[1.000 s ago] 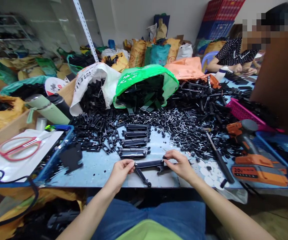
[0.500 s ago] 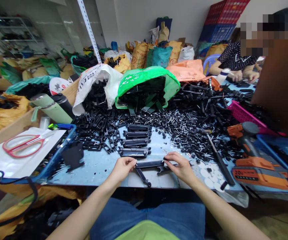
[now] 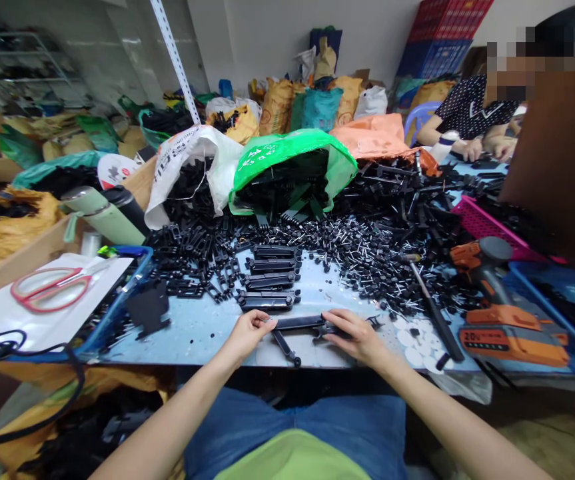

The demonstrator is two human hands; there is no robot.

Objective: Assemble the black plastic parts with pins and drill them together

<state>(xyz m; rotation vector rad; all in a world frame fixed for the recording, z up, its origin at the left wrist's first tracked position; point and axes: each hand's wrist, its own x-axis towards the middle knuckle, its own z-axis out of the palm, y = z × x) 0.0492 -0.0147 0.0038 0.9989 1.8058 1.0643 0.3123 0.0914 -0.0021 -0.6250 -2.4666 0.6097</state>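
While gripping both ends of black bar [image 3: 298, 323] with left hand [image 3: 248, 333] and right hand [image 3: 354, 338] along the front of the desk [image 3: 192, 328], looks partway through, with four similar assemblies [image 3: 270, 281] lined up beyond and loose pins [image 3: 362, 251] left

Bar [image 3: 297, 324] at table's [image 3: 182, 330] front edge, btwn person's L hand [image 3: 248, 337] & R hand [image 3: 354, 335]. Row of parts [image 3: 270, 281] just behind it. Clip heap [image 3: 194, 257] L of row; pin heap [image 3: 367, 250] behind & R. Bags [image 3: 292, 148] w/ parts inside, behind heaps. R of R hand: hammer [image 3: 436, 309], then drill [image 3: 504, 319], then basket [image 3: 574, 291]. Far L: scissors [image 3: 64, 283] on sheet [image 3: 7, 327], sheet partly over tray [image 3: 142, 251]; flask [image 3: 104, 215] behind tray. Another person [image 3: 467, 110] at back R.
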